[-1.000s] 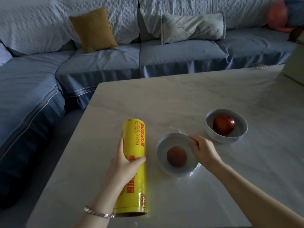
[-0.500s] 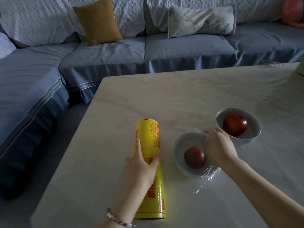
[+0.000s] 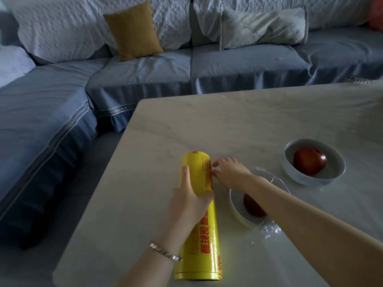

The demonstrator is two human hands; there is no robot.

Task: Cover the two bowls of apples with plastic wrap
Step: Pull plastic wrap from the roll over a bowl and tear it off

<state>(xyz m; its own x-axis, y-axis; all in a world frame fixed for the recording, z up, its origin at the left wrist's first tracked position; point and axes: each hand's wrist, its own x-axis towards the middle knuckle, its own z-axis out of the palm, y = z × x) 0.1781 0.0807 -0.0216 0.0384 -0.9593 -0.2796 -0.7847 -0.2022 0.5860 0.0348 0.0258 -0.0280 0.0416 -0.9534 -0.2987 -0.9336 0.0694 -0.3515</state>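
A yellow roll of plastic wrap (image 3: 200, 241) lies on the pale marble table (image 3: 238, 123). My left hand (image 3: 189, 198) grips the roll across its middle. My right hand (image 3: 230, 172) reaches over the near bowl, and its fingertips touch the far right side of the roll. The near bowl (image 3: 238, 212) holds a red apple (image 3: 252, 206) under clear film, with crumpled film (image 3: 269, 228) at its near edge. My right forearm hides part of this bowl. The far bowl (image 3: 315, 162) holds a red apple (image 3: 309, 160) and has no film over it.
A blue corner sofa (image 3: 145, 79) wraps the table's left and far sides, with a mustard cushion (image 3: 132, 31) and a pale cushion (image 3: 263, 27). The table's left edge runs close to the roll.
My right hand left the near bowl's rim and moved left to the roll. My left hand stays on the roll. The view shifted left.
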